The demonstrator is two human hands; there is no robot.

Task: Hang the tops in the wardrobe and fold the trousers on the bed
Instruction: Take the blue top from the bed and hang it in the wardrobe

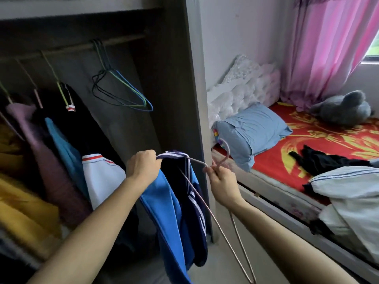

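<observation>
the left hand [143, 166] grips the collar of a blue and navy striped top [180, 201]; the right hand [222, 181] pinches a thin pinkish wire hanger [225, 220] beside the dark wardrobe [174, 78].

Dark wood-grain wardrobe [176, 78], pale plain wall [235, 27], pink curtain [320, 48] beside daylit window [374, 48], bed [287, 214] under red-and-yellow sheet, greyish floor [205, 269].
</observation>
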